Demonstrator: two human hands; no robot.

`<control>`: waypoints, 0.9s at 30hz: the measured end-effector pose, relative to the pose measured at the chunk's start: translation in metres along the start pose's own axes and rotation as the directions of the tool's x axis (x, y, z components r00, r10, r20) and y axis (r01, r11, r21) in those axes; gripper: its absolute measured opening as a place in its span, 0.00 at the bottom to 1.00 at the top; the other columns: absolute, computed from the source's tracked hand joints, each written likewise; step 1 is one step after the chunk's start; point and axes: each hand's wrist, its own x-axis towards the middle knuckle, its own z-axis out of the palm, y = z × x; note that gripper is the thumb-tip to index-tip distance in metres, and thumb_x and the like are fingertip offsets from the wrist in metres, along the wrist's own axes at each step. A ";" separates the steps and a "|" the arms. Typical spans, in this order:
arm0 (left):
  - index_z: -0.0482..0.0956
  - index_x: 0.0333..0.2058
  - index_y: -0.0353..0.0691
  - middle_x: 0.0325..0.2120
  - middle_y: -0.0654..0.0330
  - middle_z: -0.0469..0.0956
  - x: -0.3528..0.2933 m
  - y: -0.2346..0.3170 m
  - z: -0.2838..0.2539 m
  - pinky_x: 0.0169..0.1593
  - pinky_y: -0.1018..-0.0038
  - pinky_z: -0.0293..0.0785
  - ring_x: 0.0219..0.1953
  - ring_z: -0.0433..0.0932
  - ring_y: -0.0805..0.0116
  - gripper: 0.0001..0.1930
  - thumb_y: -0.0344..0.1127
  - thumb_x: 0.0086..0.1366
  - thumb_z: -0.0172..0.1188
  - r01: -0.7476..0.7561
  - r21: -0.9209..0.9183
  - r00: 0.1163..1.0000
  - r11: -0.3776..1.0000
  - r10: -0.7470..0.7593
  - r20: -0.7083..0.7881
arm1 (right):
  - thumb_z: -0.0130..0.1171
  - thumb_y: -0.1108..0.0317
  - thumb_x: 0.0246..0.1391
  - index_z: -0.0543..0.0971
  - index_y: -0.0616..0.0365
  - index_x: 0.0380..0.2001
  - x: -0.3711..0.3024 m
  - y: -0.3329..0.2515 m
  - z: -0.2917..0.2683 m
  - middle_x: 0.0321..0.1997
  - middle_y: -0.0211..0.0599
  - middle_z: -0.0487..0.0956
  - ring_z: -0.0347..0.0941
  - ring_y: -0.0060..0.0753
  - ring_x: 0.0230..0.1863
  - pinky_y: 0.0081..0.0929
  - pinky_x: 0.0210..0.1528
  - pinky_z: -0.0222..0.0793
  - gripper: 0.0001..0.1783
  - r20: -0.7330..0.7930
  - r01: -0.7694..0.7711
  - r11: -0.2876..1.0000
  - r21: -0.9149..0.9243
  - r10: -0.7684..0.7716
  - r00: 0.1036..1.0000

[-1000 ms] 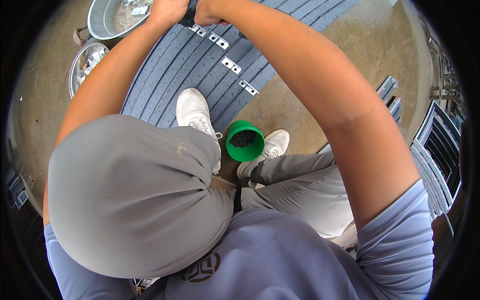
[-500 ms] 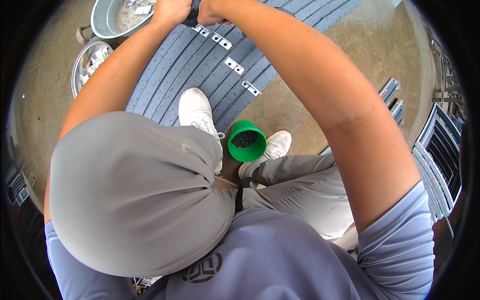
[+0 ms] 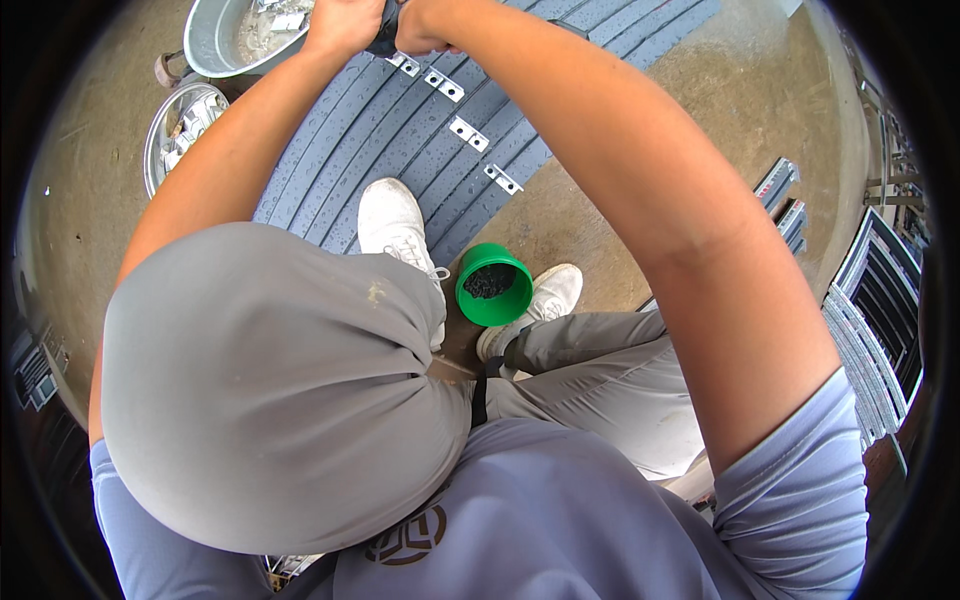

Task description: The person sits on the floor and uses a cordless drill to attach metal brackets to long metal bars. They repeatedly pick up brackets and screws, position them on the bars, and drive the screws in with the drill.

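At the top edge my left hand [image 3: 343, 25] and my right hand [image 3: 424, 28] meet around a black tool [image 3: 384, 38]. Both look closed on it, though the fingers are partly cut off or hidden and the tool's kind does not show. Below them, wet blue-grey slats [image 3: 350, 120] lie side by side. Small silver brackets with two holes each sit across the slats in a slanting row, the nearest bracket [image 3: 503, 178] by the right edge. A green bucket [image 3: 482, 312] holding small dark pieces stands between my shoes.
At the upper left are a metal tub [image 3: 205, 45] and a round basin [image 3: 152, 150] with silver pieces in it. Metal profiles [image 3: 778, 185] lie on the floor to the right. Curved grey bars [image 3: 865, 360] are stacked farther right. My left shoe [image 3: 390, 215] rests on the slats.
The view has shifted very slightly. Both hands stay together on the black tool, and the brackets and bucket keep their places.
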 end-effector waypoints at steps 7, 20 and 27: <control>0.79 0.43 0.38 0.29 0.59 0.82 -0.003 -0.002 -0.001 0.36 0.74 0.77 0.30 0.80 0.72 0.06 0.32 0.74 0.57 0.018 -0.050 1.000 0.999 -0.017 0.012 | 0.62 0.66 0.45 0.88 0.49 0.48 -0.006 -0.003 0.005 0.56 0.43 0.85 0.81 0.44 0.58 0.44 0.58 0.77 0.23 -0.054 -0.029 1.000 0.011 0.029 0.998; 0.79 0.42 0.38 0.29 0.59 0.83 -0.008 0.000 -0.001 0.36 0.75 0.77 0.30 0.79 0.72 0.06 0.33 0.73 0.57 0.001 0.024 1.000 1.000 -0.001 -0.001 | 0.66 0.58 0.49 0.88 0.49 0.47 -0.014 -0.003 0.010 0.53 0.40 0.86 0.84 0.41 0.55 0.40 0.55 0.79 0.21 -0.101 -0.019 0.998 0.058 0.025 0.995; 0.79 0.42 0.39 0.29 0.59 0.83 -0.007 -0.004 -0.005 0.36 0.76 0.76 0.30 0.79 0.73 0.06 0.34 0.74 0.57 0.027 0.015 1.000 1.000 -0.028 0.011 | 0.67 0.56 0.50 0.88 0.48 0.47 -0.018 -0.006 0.005 0.52 0.38 0.86 0.84 0.39 0.54 0.39 0.54 0.80 0.21 -0.063 -0.043 0.997 0.065 0.047 0.997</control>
